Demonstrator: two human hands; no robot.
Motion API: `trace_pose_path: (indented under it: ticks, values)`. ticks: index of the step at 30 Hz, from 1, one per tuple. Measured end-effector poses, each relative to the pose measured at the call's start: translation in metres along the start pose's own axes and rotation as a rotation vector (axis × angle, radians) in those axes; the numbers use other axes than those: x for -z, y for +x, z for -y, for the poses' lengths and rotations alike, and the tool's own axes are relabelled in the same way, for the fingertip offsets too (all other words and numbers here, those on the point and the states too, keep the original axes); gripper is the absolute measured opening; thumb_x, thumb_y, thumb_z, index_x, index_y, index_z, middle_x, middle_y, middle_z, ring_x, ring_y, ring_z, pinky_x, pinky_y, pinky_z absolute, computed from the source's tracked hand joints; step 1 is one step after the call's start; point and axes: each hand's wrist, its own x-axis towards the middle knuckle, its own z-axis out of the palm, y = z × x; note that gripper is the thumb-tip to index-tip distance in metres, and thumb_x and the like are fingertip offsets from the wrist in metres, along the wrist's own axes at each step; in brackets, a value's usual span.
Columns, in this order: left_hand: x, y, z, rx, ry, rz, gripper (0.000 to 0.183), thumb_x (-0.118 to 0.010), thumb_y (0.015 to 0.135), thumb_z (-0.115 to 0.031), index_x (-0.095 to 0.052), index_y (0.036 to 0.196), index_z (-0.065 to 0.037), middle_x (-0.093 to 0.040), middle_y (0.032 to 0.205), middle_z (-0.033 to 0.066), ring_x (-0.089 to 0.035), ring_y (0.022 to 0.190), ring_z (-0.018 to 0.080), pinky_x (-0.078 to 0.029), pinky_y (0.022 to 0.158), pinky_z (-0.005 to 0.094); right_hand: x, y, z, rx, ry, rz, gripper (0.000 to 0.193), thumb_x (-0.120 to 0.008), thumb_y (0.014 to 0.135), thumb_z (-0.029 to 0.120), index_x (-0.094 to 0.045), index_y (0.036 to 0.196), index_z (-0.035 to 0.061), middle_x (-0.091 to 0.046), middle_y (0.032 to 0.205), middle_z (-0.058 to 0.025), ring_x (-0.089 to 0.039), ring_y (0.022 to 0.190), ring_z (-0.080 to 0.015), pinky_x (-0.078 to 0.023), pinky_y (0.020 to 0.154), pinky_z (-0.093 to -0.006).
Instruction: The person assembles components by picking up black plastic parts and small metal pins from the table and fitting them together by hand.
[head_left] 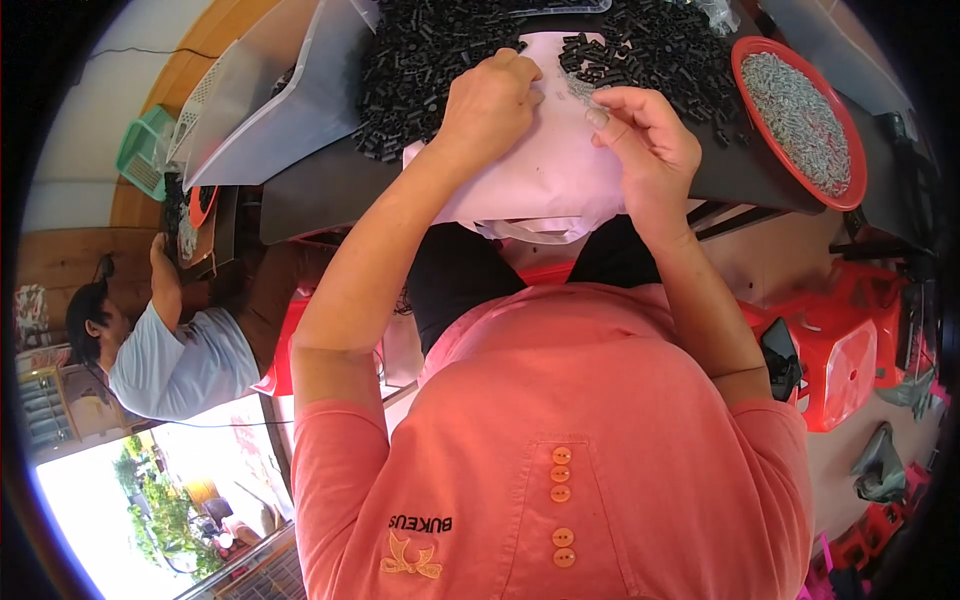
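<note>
A white sheet (560,170) lies over the table's front edge, between two heaps of small black plastic parts (405,80). My left hand (490,108) rests at the sheet's left side beside the larger heap, its fingers curled inward; whatever they hold is hidden. My right hand (652,145) hovers over the sheet's right side, thumb and forefinger pinched together. What is between those fingertips is too small to make out. Just beyond them lies a little group of small silvery screws (577,88), next to the smaller heap of black parts (610,65).
A red round tray (741,75) full of silvery screws stands at the right. At the left is a translucent plastic bin (285,125). Another person (185,350) works at the far left, near a green basket (143,155). Red stools (840,370) stand at the right.
</note>
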Motion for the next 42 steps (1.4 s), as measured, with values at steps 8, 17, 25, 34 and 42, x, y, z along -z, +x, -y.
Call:
trace_pose_path:
  ticks: [8,17,25,34,42]
  values:
    - [-0.003,0.013,-0.001,0.074,0.159,0.027,0.025,-0.067,0.078,-0.017,-0.067,0.098,-0.003,-0.067,0.099,0.0158,-0.065,0.086,0.0355,-0.051,0.075,0.0421,-0.001,0.000,0.001,0.007,0.021,-0.006,0.016,-0.069,0.084,0.000,-0.066,0.099,0.0007,-0.063,0.078,0.0012,-0.054,0.069,-0.0029,-0.044,0.061,-0.0185]
    - [0.003,0.030,0.017,0.105,0.157,-0.133,0.014,-0.069,0.074,-0.015,-0.069,0.086,-0.006,-0.063,0.086,0.0103,-0.064,0.082,0.0306,-0.051,0.073,0.0400,0.001,-0.001,0.004,0.001,0.007,0.001,0.015,-0.070,0.083,0.002,-0.066,0.098,0.0004,-0.061,0.076,0.0023,-0.051,0.068,-0.0025,-0.042,0.060,-0.0179]
    - [-0.005,0.049,0.027,-0.153,0.339,0.003,0.016,-0.070,0.074,-0.014,-0.072,0.089,-0.011,-0.061,0.095,0.0053,-0.053,0.099,0.0281,-0.049,0.080,0.0386,0.002,-0.003,0.005,-0.001,0.025,-0.005,0.014,-0.069,0.083,0.001,-0.066,0.097,0.0002,-0.060,0.075,0.0016,-0.052,0.068,-0.0027,-0.042,0.061,-0.0182]
    - [-0.016,0.048,0.027,-0.248,0.464,-0.054,0.009,-0.066,0.074,-0.011,-0.069,0.082,-0.007,-0.060,0.100,0.0074,-0.050,0.101,0.0316,-0.046,0.083,0.0422,0.000,-0.002,0.006,-0.003,0.038,0.005,0.013,-0.069,0.083,0.001,-0.066,0.096,-0.0001,-0.061,0.076,0.0010,-0.052,0.069,-0.0030,-0.043,0.061,-0.0186]
    - [0.050,0.036,0.010,-0.015,-0.257,0.076,0.013,-0.070,0.074,-0.018,-0.068,0.082,-0.007,-0.060,0.106,0.0161,-0.052,0.105,0.0325,-0.045,0.088,0.0409,-0.001,0.025,0.027,0.163,-0.192,0.003,0.020,-0.065,0.082,0.001,-0.067,0.102,0.0020,-0.064,0.076,-0.0047,-0.059,0.070,-0.0085,-0.048,0.065,-0.0224]
